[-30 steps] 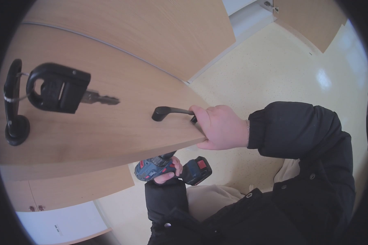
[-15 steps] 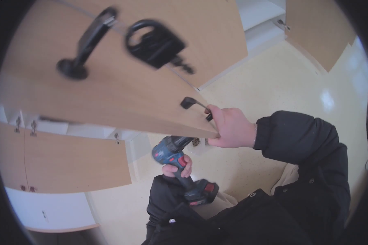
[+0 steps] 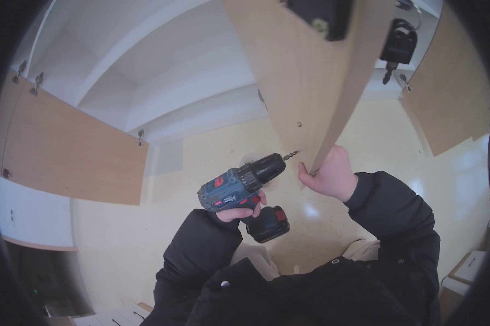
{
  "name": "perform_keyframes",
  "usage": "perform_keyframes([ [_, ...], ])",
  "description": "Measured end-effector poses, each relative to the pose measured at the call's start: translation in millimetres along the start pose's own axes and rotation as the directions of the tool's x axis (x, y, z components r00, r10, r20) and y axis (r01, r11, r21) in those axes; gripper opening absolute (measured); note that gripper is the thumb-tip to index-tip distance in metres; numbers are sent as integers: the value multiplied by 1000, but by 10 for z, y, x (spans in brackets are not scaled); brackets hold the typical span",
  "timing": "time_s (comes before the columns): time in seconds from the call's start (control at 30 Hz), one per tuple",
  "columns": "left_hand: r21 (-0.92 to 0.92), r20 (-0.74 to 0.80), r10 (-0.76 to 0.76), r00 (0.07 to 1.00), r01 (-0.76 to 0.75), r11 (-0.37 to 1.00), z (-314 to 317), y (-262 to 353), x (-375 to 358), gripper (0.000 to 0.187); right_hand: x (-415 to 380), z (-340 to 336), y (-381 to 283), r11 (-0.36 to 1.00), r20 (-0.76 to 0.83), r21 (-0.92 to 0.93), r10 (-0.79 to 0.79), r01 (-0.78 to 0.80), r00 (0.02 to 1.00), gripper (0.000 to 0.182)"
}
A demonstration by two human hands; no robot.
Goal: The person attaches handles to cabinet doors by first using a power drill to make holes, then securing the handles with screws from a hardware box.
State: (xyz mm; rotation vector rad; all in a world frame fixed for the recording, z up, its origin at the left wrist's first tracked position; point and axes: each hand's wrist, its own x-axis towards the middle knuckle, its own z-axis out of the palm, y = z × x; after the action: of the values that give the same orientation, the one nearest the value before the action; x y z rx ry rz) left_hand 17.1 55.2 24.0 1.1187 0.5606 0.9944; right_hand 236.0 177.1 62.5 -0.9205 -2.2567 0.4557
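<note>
Drill [image 3: 228,190], blue and black, lies within the left hand [image 3: 239,213], its grip wrapped by curled fingers [image 3: 260,200] that leave no visible gap, while its battery [image 3: 269,224] juts out below them. Ahead of its black chuck [image 3: 268,168], a twisted drill bit [image 3: 291,155] aims at the wooden door panel [image 3: 296,65], close to the end that the right hand [image 3: 333,175] holds; whether the tip touches the wood I cannot tell. That right hand closes about the panel's edge, thumb [image 3: 307,177] toward the drill and the other fingers partly hidden on the far side, so how tightly they press is unclear. A small round mark [image 3: 299,124] shows in the panel's face, near the bit and farther up the picture than its tip. At the top, a dark block [image 3: 329,19] is fixed to the same face. The panel stands between the drill and a black key [image 3: 400,46] hanging on its other side, well apart from both hands. White shelves [image 3: 188,76] fill the upper left, with a wooden cabinet door [image 3: 73,149] and its metal hinges [image 3: 36,84] at far left. Another wooden door [image 3: 454,92] stands at right, and speckled floor [image 3: 315,217] spreads below the hands.
</note>
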Motion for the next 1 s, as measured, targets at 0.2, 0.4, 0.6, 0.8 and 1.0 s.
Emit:
perform_keyframes([
  [0.2, 73, 1, -66, 998, 66, 995, 72, 35, 49, 31, -42, 25, 70, 998, -69, -69, -1, -3, 998, 15],
  [0.4, -124, -115, 24, 993, -38, 992, 200, 38, 84, 33, -33, 5, 41, 997, -49, -51, 55, -58, 997, 19],
  [0.6, -66, -200, -73, 977, 61, 996, 481, 307, 140, 20, -4, 16, 4, 996, -17, 0, 89, -89, 996, 20],
  [0.8, -322, -140, -165, 976, 113, 940, 357, 43, 65, 25, -13, -75, 3, 985, 87, 15, 167, -169, 982, 32],
  [1.0, -289, -82, -15, 997, -10, 957, 226, -159, 79, 32, -33, -57, 30, 995, -13, 44, 87, -86, 996, 21],
])
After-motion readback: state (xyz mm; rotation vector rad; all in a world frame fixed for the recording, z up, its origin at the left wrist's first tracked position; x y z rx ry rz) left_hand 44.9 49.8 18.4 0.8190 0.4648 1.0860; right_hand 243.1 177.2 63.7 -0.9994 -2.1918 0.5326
